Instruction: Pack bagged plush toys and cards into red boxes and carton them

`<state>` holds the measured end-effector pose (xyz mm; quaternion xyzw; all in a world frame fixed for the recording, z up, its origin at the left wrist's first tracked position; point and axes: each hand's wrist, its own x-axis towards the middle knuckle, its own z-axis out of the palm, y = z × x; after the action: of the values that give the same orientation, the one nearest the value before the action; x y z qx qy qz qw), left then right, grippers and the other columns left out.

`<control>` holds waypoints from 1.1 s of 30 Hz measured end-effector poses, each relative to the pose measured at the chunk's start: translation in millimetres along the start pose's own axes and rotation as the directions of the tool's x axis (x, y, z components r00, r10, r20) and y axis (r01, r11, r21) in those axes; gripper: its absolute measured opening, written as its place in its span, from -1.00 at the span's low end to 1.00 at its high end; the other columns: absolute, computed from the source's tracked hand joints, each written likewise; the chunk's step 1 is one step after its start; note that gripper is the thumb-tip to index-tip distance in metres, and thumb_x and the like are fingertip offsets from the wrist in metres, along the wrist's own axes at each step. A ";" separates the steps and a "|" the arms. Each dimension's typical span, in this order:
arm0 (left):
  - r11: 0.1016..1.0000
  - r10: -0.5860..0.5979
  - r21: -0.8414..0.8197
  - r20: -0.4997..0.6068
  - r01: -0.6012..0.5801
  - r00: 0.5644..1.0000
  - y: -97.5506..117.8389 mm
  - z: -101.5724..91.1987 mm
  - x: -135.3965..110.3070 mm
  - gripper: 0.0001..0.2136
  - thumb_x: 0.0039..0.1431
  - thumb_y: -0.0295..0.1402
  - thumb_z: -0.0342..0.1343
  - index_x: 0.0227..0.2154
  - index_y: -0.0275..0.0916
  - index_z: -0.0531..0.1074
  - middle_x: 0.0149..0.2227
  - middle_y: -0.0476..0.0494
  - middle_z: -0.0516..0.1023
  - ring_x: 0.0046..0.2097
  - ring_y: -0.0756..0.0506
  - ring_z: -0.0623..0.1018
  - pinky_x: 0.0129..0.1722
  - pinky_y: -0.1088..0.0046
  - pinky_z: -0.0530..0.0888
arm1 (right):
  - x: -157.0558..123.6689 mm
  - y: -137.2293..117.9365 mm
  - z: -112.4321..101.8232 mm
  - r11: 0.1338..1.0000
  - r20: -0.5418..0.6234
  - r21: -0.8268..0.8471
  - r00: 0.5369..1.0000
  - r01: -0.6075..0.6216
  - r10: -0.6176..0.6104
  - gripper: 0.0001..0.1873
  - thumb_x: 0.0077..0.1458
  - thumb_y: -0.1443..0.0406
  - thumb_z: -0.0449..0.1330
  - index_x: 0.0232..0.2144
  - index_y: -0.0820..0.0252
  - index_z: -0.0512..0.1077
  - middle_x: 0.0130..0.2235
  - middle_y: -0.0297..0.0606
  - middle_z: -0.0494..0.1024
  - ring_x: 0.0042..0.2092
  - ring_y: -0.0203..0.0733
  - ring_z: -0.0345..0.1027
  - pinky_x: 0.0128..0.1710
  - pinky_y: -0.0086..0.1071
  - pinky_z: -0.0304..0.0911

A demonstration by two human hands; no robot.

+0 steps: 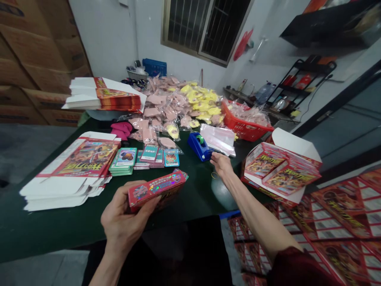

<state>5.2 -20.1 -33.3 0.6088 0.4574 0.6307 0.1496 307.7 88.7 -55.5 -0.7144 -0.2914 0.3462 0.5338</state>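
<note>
My left hand (125, 216) grips a small red box (157, 188) with shiny foil print, holding it flat above the near edge of the dark green table (53, 226). My right hand (220, 163) reaches forward across the table, fingers curled, its tips at the blue tape dispenser (199, 145); whether it holds anything is hidden. Beside the dispenser lie clear plastic bags (218, 139). Stacks of green and teal card packs (123, 161) lie just beyond the red box.
Flat unfolded cartons (74, 167) lie at the left, with more stacked behind (104, 97). Pink and yellow bagged items (184, 101) cover the far table beside a red basket (244, 127). An open carton of red boxes (279, 167) stands right, printed sheets (336, 230) below.
</note>
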 end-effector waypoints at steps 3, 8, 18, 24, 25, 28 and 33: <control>1.000 -0.020 -0.019 0.002 0.020 1.000 2.1 -0.1 0.8 -0.78 -0.08 -0.34 0.28 -0.34 -0.23 0.42 -0.34 -0.03 0.55 -0.39 0.00 0.55 -0.44 0.54 0.50 | 6.0 9.3 2.8 0.993 0.009 -0.119 1.000 -0.009 0.010 -0.69 0.17 0.21 0.12 -0.07 0.26 0.35 -0.07 -0.19 0.43 -0.14 -0.20 0.38 -0.18 -0.22 0.37; 0.998 -0.059 -0.009 -0.026 0.059 0.998 5.3 2.0 -0.5 -0.79 -0.08 -0.34 0.27 -0.36 -0.24 0.41 -0.37 -0.03 0.54 -0.44 0.01 0.53 -0.49 0.55 0.48 | 12.1 11.8 3.3 0.939 0.004 -0.333 0.996 0.086 -0.090 -0.70 0.16 0.21 0.13 -0.10 0.26 0.37 -0.09 -0.21 0.44 -0.15 -0.21 0.38 -0.20 -0.25 0.36; 0.999 -0.039 0.029 -0.073 0.042 0.997 10.1 7.8 -1.9 -0.83 -0.06 -0.35 0.25 -0.42 -0.25 0.38 -0.48 0.06 0.46 -0.52 0.06 0.45 -0.53 0.61 0.41 | -107.5 -4.6 -9.8 0.784 0.208 -0.314 0.845 0.535 -0.493 -0.86 0.08 0.31 0.11 -0.40 0.17 0.48 -0.49 -0.34 0.44 -0.47 -0.30 0.30 -0.39 -0.39 0.23; 0.996 0.017 0.094 -0.064 -0.011 0.998 10.5 7.3 -3.9 -0.83 -0.04 -0.35 0.23 -0.40 -0.23 0.37 -0.48 0.07 0.43 -0.49 0.06 0.44 -0.49 0.58 0.40 | -208.2 -35.0 18.3 0.795 0.294 0.267 0.740 0.544 -0.605 -0.44 0.08 0.35 0.15 0.12 0.01 0.12 -0.55 -0.51 0.42 -0.60 -0.36 0.26 -0.58 -0.45 0.24; 0.995 0.018 0.097 -0.062 -0.012 0.998 9.9 7.3 -4.6 -0.83 -0.03 -0.34 0.23 -0.39 -0.23 0.37 -0.47 0.06 0.43 -0.48 0.05 0.44 -0.48 0.58 0.40 | -215.5 -37.4 23.8 0.804 0.301 0.343 0.753 0.487 -0.585 -0.30 0.07 0.36 0.15 0.20 0.00 -0.04 -0.56 -0.54 0.42 -0.61 -0.36 0.26 -0.59 -0.45 0.25; 0.997 0.001 0.075 -0.055 0.003 0.998 7.3 8.1 -6.8 -0.81 -0.02 -0.32 0.23 -0.36 -0.23 0.37 -0.44 0.04 0.45 -0.46 0.04 0.46 -0.47 0.56 0.41 | -224.6 -38.5 38.7 0.811 0.318 0.467 0.789 0.352 -0.525 -0.22 0.07 0.36 0.16 0.23 0.04 -0.18 -0.59 -0.57 0.40 -0.61 -0.36 0.24 -0.59 -0.45 0.26; 0.999 0.023 0.039 -0.062 -0.020 0.998 6.2 9.2 -7.3 -0.81 -0.01 -0.35 0.23 -0.35 -0.22 0.36 -0.43 0.04 0.44 -0.46 0.05 0.45 -0.47 0.56 0.40 | -226.6 -34.7 53.4 0.827 0.365 0.509 0.810 0.239 -0.459 -0.31 0.08 0.32 0.17 0.18 0.11 -0.07 -0.62 -0.58 0.39 -0.61 -0.39 0.23 -0.59 -0.50 0.25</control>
<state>17.4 -25.3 -34.7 0.5964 0.4672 0.6421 0.1167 129.3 -50.4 9.4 -0.4005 -0.4564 0.4589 0.6487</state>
